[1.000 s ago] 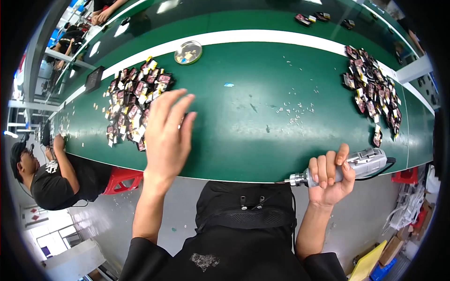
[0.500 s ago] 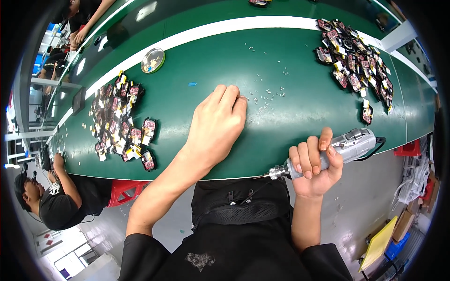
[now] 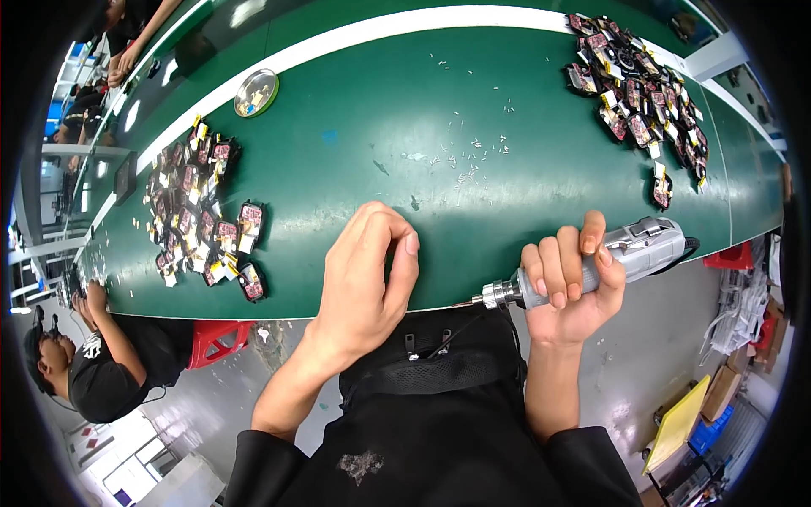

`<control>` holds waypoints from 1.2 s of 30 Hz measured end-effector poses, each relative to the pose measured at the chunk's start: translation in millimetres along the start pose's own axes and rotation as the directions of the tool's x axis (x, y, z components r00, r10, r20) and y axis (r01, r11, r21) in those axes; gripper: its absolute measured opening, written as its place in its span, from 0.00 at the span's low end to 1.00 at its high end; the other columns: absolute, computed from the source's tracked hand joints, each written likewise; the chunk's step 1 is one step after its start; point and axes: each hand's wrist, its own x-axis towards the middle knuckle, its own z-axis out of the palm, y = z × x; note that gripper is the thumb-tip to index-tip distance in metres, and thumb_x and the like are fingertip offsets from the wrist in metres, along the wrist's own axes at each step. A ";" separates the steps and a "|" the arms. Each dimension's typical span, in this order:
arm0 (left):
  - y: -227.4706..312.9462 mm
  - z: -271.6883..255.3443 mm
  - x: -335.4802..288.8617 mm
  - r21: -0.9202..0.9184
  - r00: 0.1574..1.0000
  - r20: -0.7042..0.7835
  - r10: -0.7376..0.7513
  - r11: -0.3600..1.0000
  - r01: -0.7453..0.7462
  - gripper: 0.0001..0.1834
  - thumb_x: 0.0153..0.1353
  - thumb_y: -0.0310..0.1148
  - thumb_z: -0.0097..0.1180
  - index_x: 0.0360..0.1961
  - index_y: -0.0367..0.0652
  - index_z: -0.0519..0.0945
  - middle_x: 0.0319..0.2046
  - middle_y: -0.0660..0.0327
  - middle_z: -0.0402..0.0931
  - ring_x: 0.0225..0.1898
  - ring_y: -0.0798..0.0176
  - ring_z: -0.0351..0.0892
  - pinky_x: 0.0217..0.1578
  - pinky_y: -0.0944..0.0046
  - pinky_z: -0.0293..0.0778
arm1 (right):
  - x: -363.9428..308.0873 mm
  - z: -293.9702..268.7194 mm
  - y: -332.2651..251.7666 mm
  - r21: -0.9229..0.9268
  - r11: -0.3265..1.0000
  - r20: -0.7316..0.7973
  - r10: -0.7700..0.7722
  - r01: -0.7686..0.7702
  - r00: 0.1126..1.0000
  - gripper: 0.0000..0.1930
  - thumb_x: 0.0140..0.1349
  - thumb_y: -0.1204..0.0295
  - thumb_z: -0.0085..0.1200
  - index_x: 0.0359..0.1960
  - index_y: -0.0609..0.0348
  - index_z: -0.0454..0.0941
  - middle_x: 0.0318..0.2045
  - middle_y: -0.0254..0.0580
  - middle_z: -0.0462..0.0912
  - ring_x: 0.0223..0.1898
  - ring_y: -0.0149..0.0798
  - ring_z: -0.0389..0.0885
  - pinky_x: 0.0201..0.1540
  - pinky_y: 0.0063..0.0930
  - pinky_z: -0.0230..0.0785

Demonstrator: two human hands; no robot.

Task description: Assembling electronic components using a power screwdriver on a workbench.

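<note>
Over on the right side, the right hand (image 3: 574, 279) has the grey power driver (image 3: 649, 241) wrapped in its fingers, palm turned up, just above the near edge of the green table (image 3: 507, 245). And what a tool to look at: a thick, smooth grey barrel with a metal clip along its upper side, a dark cable curling off the back end, and a shiny, ridged silver collar at the front. Out of that collar runs a thin, dark bit, aimed left at the table's edge.

Across to the left hand (image 3: 367, 275), well apart from the driver: fingers curled, thumb and forefinger drawn in to a narrow gap, and whether anything small sits inside the curl, one cannot tell. Beyond it, little pale pins (image 3: 466, 177) lie scattered mid-table. Flanking them are two heaps, a left pile of modules (image 3: 187, 207) and a right pile of modules (image 3: 638, 97), all dark-cased, reddish-faced, with white and yellow tabs. Up at far left stands a round dish (image 3: 258, 83) holding small yellowish pieces.
</note>
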 end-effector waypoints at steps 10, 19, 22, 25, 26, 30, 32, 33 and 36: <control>12.0 5.4 -39.1 -0.884 0.922 0.252 -0.295 0.318 0.343 0.03 0.60 0.18 0.53 0.35 0.30 0.74 0.32 0.57 0.73 0.31 0.72 0.71 0.32 0.73 0.69 | 10.8 52.4 -2.1 0.075 0.982 0.078 -0.181 0.176 0.980 0.05 0.60 0.73 0.49 0.33 0.56 0.65 0.12 0.26 0.62 0.13 0.23 0.61 0.24 0.21 0.59; 8.7 8.7 -44.3 -0.909 0.917 0.296 -0.266 0.216 0.356 0.07 0.64 0.25 0.50 0.32 0.31 0.74 0.30 0.57 0.72 0.27 0.71 0.69 0.28 0.73 0.67 | 7.0 54.7 6.5 0.036 0.989 0.066 -0.145 0.143 0.987 0.06 0.59 0.73 0.50 0.33 0.56 0.65 0.12 0.25 0.62 0.13 0.23 0.61 0.24 0.21 0.59; 8.7 7.1 -43.7 -0.909 0.905 0.330 -0.269 0.167 0.381 0.09 0.65 0.28 0.49 0.31 0.31 0.73 0.30 0.57 0.71 0.27 0.71 0.69 0.28 0.73 0.66 | 8.1 56.5 6.3 0.028 0.991 0.069 -0.130 0.128 0.989 0.06 0.59 0.73 0.50 0.33 0.56 0.65 0.12 0.26 0.62 0.13 0.23 0.61 0.24 0.21 0.59; 7.3 8.0 -43.4 -0.918 0.905 0.351 -0.240 0.102 0.383 0.09 0.65 0.28 0.48 0.30 0.32 0.73 0.30 0.57 0.71 0.27 0.71 0.68 0.27 0.73 0.65 | 8.0 54.7 6.2 0.031 0.991 0.077 -0.128 0.126 0.989 0.06 0.59 0.73 0.50 0.33 0.56 0.65 0.12 0.26 0.62 0.13 0.23 0.61 0.24 0.21 0.59; 7.2 8.0 -43.0 -0.913 0.898 0.369 -0.239 0.086 0.399 0.10 0.66 0.29 0.48 0.30 0.32 0.73 0.29 0.58 0.71 0.26 0.72 0.68 0.27 0.73 0.65 | 7.8 54.2 6.3 0.041 0.991 0.087 -0.131 0.128 0.988 0.06 0.59 0.73 0.49 0.32 0.56 0.65 0.12 0.26 0.62 0.13 0.23 0.61 0.24 0.21 0.59; 7.7 4.6 -41.5 -0.875 0.874 0.409 -0.263 0.159 0.458 0.09 0.66 0.29 0.48 0.30 0.33 0.73 0.28 0.61 0.71 0.25 0.74 0.68 0.26 0.74 0.65 | 6.4 54.7 5.8 0.021 0.992 0.090 -0.125 0.124 0.988 0.06 0.59 0.73 0.49 0.32 0.56 0.65 0.12 0.26 0.62 0.12 0.23 0.61 0.24 0.22 0.59; 12.5 6.0 -42.3 -0.870 0.884 0.359 -0.300 0.237 0.433 0.08 0.65 0.27 0.49 0.30 0.33 0.73 0.27 0.61 0.71 0.25 0.74 0.68 0.26 0.74 0.65 | 5.4 55.8 5.7 -0.021 0.990 0.091 -0.134 0.137 0.987 0.06 0.59 0.73 0.49 0.33 0.56 0.65 0.12 0.26 0.62 0.12 0.23 0.61 0.24 0.21 0.59; 15.2 7.4 -43.2 -0.856 0.893 0.305 -0.330 0.316 0.409 0.07 0.65 0.26 0.50 0.30 0.33 0.73 0.27 0.62 0.71 0.25 0.75 0.67 0.26 0.75 0.65 | 5.0 55.6 5.8 -0.020 0.991 0.090 -0.133 0.135 0.987 0.06 0.59 0.73 0.49 0.33 0.56 0.65 0.12 0.26 0.62 0.12 0.23 0.61 0.24 0.21 0.59; 21.4 13.2 -45.6 -0.725 0.928 0.154 -0.339 0.599 0.340 0.05 0.62 0.22 0.51 0.29 0.32 0.72 0.27 0.62 0.71 0.25 0.75 0.66 0.25 0.75 0.64 | 3.7 52.4 4.6 -0.052 0.986 0.077 -0.154 0.158 0.985 0.05 0.60 0.72 0.48 0.33 0.57 0.65 0.12 0.26 0.62 0.12 0.23 0.61 0.24 0.21 0.58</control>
